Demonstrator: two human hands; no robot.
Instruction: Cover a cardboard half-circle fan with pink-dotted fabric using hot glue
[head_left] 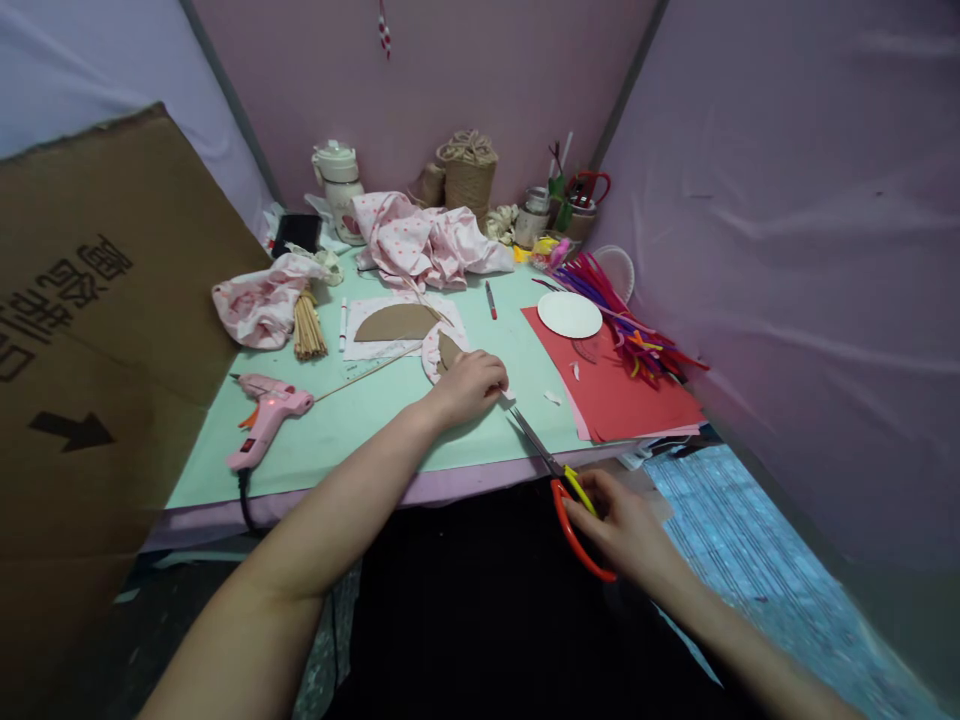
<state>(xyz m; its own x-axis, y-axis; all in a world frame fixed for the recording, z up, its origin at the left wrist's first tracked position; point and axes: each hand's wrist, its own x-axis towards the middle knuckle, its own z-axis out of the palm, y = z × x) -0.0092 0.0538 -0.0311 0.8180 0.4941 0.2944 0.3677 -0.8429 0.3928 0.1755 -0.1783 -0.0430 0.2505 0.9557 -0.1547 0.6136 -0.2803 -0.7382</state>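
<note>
My left hand (469, 388) rests on the mint-green table (375, 420), fingers curled over the edge of a pink fabric-covered cardboard piece (439, 352). My right hand (626, 530) grips the orange-and-yellow handles of a pair of scissors (559, 478) at the table's front edge. The blades point up and left, their tips right by my left hand's fingers.
A pink glue gun (266, 415) lies front left by a thin wooden stick (367, 375). Red paper sheets (622, 385), a white disc (569, 314) and pipe cleaners (630, 335) lie right. Pink cloth (427, 245), twine rolls (467, 175) and jars stand behind. A cardboard sheet (90, 340) leans left.
</note>
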